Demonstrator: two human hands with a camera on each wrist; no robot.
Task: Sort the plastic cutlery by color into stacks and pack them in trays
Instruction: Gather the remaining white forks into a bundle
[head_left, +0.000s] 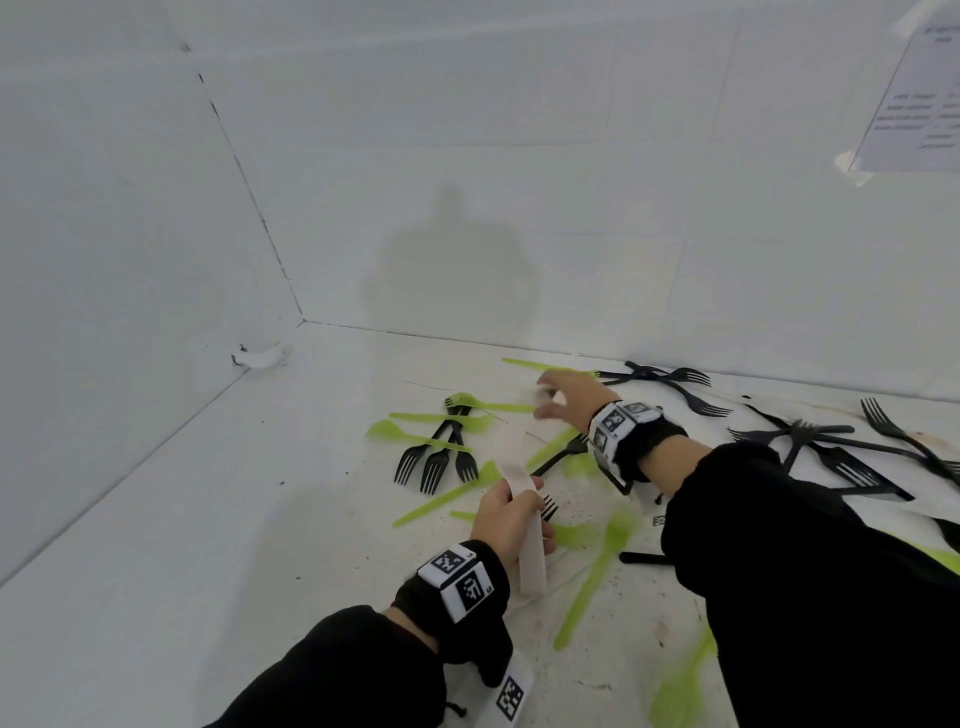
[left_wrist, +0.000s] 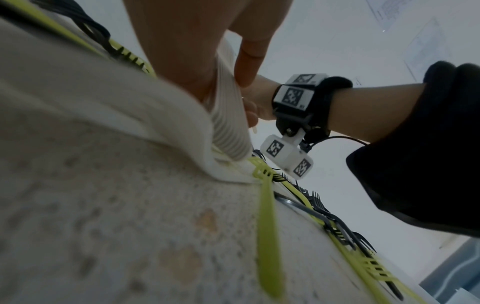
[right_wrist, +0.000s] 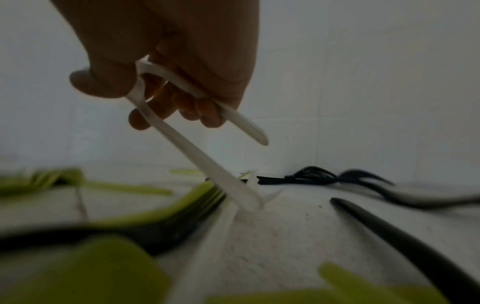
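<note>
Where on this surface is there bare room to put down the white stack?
Free: the surface left of the left hand, out to the side wall, and the strip before the back wall. Crowded: green cutlery and black forks cover the middle and right, around the right hand.

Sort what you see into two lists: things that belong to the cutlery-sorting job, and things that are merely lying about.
Belongs to the job:
- white cutlery stack, gripped by the left hand
- white pieces, held by the right hand
- green cutlery scattered on the table
- black forks

Just lying about:
- printed sheet taped to the wall
- white clip in the corner
</note>
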